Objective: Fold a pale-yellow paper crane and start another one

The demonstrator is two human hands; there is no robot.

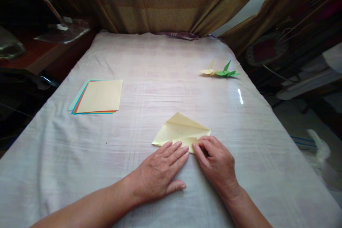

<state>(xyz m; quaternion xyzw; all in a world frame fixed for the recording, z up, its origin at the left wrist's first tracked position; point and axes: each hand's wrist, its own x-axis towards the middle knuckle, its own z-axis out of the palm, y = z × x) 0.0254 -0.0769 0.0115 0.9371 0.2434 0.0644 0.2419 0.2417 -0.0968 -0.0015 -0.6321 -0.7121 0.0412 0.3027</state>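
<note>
A pale yellow sheet of origami paper point(181, 128), partly folded and creased, lies on the cloth in front of me. Its near edge is turned up into a flap. My left hand point(162, 165) rests flat across that near edge, fingers stretched out and thumb apart. At the paper's near right corner, my right hand point(215, 156) pinches the flap between thumb and bent fingers. The hands cover part of the near edge.
A stack of coloured paper squares point(101, 96) lies at the left. Two folded paper cranes, one yellow point(210, 72) and one green point(227, 73), sit at the far right. A light checked cloth point(160, 57) covers the surface; a brown curtain point(160, 3) hangs behind.
</note>
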